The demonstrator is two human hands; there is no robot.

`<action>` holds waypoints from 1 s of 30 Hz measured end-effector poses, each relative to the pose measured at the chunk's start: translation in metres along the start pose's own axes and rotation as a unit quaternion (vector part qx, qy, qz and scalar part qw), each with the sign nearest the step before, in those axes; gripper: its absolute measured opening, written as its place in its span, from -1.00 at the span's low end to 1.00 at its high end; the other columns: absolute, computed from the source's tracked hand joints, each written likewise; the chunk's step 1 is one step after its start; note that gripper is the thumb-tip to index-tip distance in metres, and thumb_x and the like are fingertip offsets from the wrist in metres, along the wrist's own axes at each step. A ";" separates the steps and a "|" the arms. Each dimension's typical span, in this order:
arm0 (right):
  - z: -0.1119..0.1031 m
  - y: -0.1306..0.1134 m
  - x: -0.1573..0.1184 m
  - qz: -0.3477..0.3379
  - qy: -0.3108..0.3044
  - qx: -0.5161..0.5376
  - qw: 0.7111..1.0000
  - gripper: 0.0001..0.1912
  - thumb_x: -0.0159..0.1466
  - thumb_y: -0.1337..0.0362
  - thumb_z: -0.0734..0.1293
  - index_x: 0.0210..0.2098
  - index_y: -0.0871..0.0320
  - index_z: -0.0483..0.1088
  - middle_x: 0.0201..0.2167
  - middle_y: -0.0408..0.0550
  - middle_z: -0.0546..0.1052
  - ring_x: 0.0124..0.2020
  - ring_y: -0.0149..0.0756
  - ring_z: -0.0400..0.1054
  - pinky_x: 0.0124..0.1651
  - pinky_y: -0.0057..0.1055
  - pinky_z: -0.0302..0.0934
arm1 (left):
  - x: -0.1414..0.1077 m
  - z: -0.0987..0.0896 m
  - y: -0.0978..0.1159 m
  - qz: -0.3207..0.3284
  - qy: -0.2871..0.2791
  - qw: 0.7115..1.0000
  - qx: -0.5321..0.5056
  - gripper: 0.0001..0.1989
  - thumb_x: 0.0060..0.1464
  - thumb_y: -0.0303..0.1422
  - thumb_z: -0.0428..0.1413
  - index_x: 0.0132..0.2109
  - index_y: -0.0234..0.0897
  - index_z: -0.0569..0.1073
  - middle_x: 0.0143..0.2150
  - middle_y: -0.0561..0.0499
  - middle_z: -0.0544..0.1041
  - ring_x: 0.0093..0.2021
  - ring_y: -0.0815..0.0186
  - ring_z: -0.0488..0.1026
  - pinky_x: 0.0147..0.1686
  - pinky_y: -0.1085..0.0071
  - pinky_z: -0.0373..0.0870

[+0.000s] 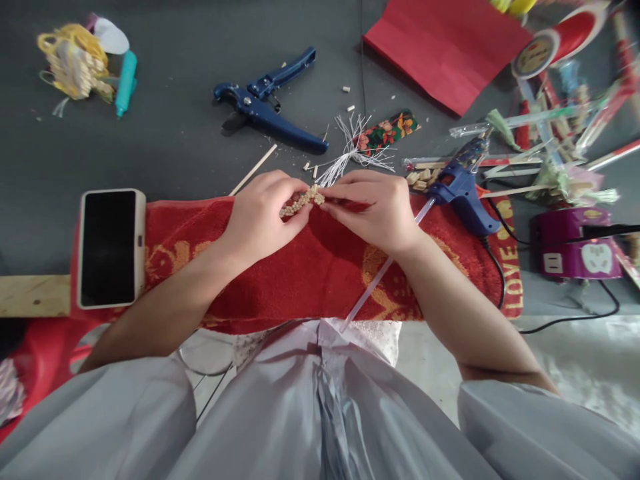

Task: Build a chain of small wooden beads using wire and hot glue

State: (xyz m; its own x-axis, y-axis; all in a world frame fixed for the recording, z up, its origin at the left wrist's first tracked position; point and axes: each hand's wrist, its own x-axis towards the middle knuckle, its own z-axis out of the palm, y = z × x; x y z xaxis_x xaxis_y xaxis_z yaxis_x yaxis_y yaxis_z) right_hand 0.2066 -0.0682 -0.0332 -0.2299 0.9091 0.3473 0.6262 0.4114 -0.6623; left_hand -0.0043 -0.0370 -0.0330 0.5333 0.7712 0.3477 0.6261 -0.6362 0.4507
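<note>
Both hands meet over a red towel (pixel 330 280) at the table's front edge. My left hand (pixel 267 213) is closed around a knobbly strip of small pale bead-like pieces (pixel 297 202), partly hidden by the fingers. At the strip's right end, my right hand (pixel 373 203) pinches with thumb and fingertips; exactly what lies between them is hidden. Just beyond the fingers lies a bundle of thin white strands (pixel 345 157). Several small cut pale pieces (pixel 315 171) are scattered close by, and a thin wooden stick (pixel 255 168) rests behind my left hand.
A blue cutter (pixel 270 103) lies ahead. On the right are a blue hot glue gun (pixel 463 190) with a long glue stick, a purple box (pixel 575 243) and a ribbon spool (pixel 560 40). Red paper (pixel 445 47) lies behind. A phone (pixel 111 248) sits on the left.
</note>
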 end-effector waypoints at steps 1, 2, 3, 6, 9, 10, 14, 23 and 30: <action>0.000 0.000 0.000 0.003 -0.002 -0.001 1.000 -0.77 0.34 0.18 0.36 -0.21 0.07 0.68 -0.28 -0.03 0.66 -0.31 -0.29 0.50 -0.23 -0.37 0.35 | 0.000 0.000 0.000 -0.001 -0.001 1.000 0.003 -0.84 0.18 -0.34 0.16 -0.13 -0.26 0.57 -0.19 -0.04 0.62 -0.12 0.19 0.57 -0.05 0.24 0.52; 0.001 0.001 0.000 0.005 -0.004 -0.001 1.000 -0.77 0.35 0.18 0.35 -0.21 0.07 0.68 -0.27 -0.03 0.66 -0.31 -0.30 0.50 -0.23 -0.37 0.36 | 0.000 0.000 0.000 -0.002 -0.002 1.000 0.005 -0.84 0.18 -0.34 0.16 -0.13 -0.26 0.57 -0.19 -0.03 0.62 -0.13 0.20 0.57 -0.05 0.24 0.52; 0.001 0.001 0.000 0.005 -0.005 0.001 1.000 -0.76 0.35 0.17 0.35 -0.21 0.07 0.68 -0.27 -0.03 0.66 -0.32 -0.30 0.50 -0.23 -0.36 0.36 | 0.000 0.000 0.000 -0.004 -0.002 1.000 0.008 -0.84 0.18 -0.34 0.16 -0.13 -0.26 0.57 -0.20 -0.03 0.62 -0.13 0.20 0.57 -0.06 0.25 0.52; 0.001 0.002 0.000 0.001 -0.003 0.004 1.000 -0.76 0.35 0.16 0.35 -0.20 0.07 0.68 -0.27 -0.02 0.66 -0.31 -0.29 0.50 -0.22 -0.36 0.36 | 0.000 0.000 0.001 -0.008 0.000 1.000 0.008 -0.84 0.18 -0.33 0.15 -0.13 -0.26 0.57 -0.20 -0.04 0.61 -0.12 0.19 0.56 -0.05 0.24 0.52; 0.001 0.003 0.000 0.000 -0.004 -0.004 1.000 -0.75 0.35 0.15 0.35 -0.19 0.07 0.68 -0.27 -0.02 0.66 -0.32 -0.29 0.50 -0.23 -0.37 0.37 | 0.000 0.000 0.000 -0.009 -0.002 1.000 0.006 -0.84 0.18 -0.33 0.15 -0.13 -0.25 0.57 -0.19 -0.04 0.60 -0.10 0.18 0.56 -0.03 0.22 0.52; 0.001 0.003 0.000 0.001 -0.005 -0.007 1.000 -0.75 0.35 0.15 0.35 -0.19 0.06 0.68 -0.27 -0.03 0.66 -0.32 -0.29 0.50 -0.23 -0.37 0.37 | 0.000 0.001 0.000 -0.009 -0.003 1.000 0.006 -0.84 0.18 -0.33 0.16 -0.13 -0.25 0.57 -0.19 -0.05 0.60 -0.10 0.17 0.56 -0.02 0.22 0.52; 0.002 0.003 0.000 -0.003 0.000 -0.010 1.000 -0.75 0.36 0.15 0.35 -0.19 0.07 0.68 -0.27 -0.02 0.67 -0.32 -0.30 0.50 -0.24 -0.38 0.35 | -0.001 0.002 -0.001 -0.006 -0.007 1.000 0.011 -0.84 0.19 -0.33 0.15 -0.12 -0.25 0.57 -0.18 -0.06 0.60 -0.07 0.15 0.56 0.00 0.20 0.52; 0.004 0.004 -0.001 -0.004 0.005 -0.009 1.000 -0.76 0.35 0.19 0.35 -0.20 0.07 0.68 -0.27 -0.02 0.67 -0.32 -0.30 0.50 -0.25 -0.38 0.33 | -0.003 0.003 -0.003 0.001 -0.015 1.000 0.022 -0.84 0.21 -0.35 0.14 -0.10 -0.25 0.56 -0.13 -0.08 0.59 -0.04 0.13 0.55 0.03 0.17 0.50; 0.006 0.007 -0.001 -0.035 0.018 -0.008 0.999 -0.76 0.36 0.20 0.35 -0.23 0.10 0.68 -0.31 -0.04 0.67 -0.34 -0.32 0.51 -0.28 -0.41 0.34 | -0.004 0.005 -0.004 0.026 -0.009 0.999 0.042 -0.81 0.24 -0.34 0.11 -0.08 -0.28 0.56 -0.12 -0.08 0.60 -0.04 0.15 0.56 0.01 0.19 0.51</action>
State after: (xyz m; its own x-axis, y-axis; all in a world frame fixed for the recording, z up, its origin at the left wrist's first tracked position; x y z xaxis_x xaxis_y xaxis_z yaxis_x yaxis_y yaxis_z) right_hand 0.2068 -0.0664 -0.0418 -0.2464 0.8755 0.4156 0.6222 0.4717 -0.6248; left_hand -0.0062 -0.0374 -0.0400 0.5754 0.7373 0.3538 0.6425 -0.6752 0.3622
